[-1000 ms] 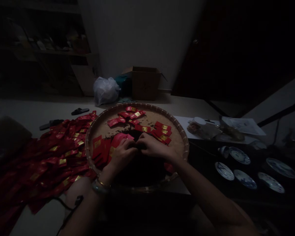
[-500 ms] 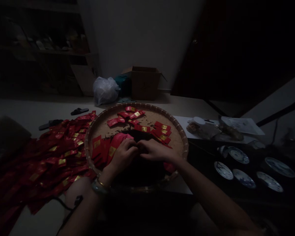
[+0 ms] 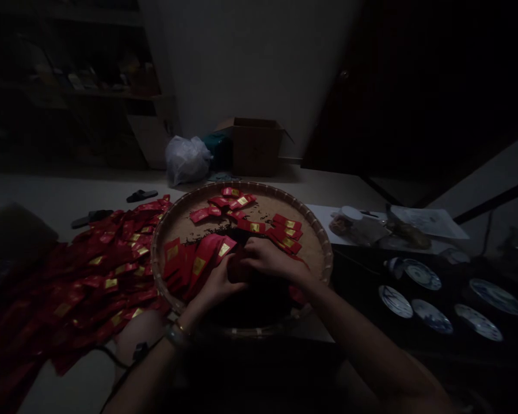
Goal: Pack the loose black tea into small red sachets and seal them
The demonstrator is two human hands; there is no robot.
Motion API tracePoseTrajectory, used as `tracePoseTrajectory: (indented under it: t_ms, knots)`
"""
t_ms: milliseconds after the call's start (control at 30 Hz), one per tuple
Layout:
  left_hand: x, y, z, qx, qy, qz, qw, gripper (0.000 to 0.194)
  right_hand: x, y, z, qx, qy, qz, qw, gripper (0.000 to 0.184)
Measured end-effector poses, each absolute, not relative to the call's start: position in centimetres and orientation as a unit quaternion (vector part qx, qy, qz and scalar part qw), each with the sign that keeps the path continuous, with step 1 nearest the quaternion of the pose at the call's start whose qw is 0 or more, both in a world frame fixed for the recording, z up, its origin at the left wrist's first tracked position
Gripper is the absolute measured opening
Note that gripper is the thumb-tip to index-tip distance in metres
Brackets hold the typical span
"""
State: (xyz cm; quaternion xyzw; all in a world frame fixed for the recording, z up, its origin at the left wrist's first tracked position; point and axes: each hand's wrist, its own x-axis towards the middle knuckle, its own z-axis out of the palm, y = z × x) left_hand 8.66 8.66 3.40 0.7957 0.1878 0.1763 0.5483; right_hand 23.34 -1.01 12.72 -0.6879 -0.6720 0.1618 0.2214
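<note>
The room is dim. A round woven tray (image 3: 315, 230) lies in front of me with red packets with gold labels (image 3: 287, 225) scattered on it and a dark heap of loose leaves (image 3: 250, 299) near me. My left hand (image 3: 218, 282) and my right hand (image 3: 265, 257) meet over the tray's middle, both closed on one red packet (image 3: 237, 265). Several more red packets (image 3: 198, 261) are fanned just left of my left hand. A bracelet (image 3: 176, 330) circles my left wrist.
A large pile of red packets (image 3: 90, 276) covers the floor on the left. At the right stand several blue-and-white saucers (image 3: 414, 273), papers and a bag (image 3: 362, 227). Behind are a cardboard box (image 3: 254, 146), a white plastic bag (image 3: 185, 158) and sandals (image 3: 140, 195).
My left hand has dropped lower and turned, uncovering the fanned packets with gold labels. My right hand shifted slightly up and now holds a red packet together with the left.
</note>
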Motion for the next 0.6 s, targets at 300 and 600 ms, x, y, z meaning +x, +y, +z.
tracePoseTrajectory:
  t_ms: [300, 600]
  knots:
    - [8.9, 8.4, 3.3, 0.781, 0.211, 0.177, 0.561, 0.043, 23.1, -0.7, 14.2, -0.625, -0.682, 0.33, 0.19, 0.015]
    - [8.7, 8.6, 2.9, 0.767, 0.208, 0.154, 0.587, 0.039, 22.2, -1.5, 14.1, -0.658, -0.664, 0.262, 0.24, 0.01]
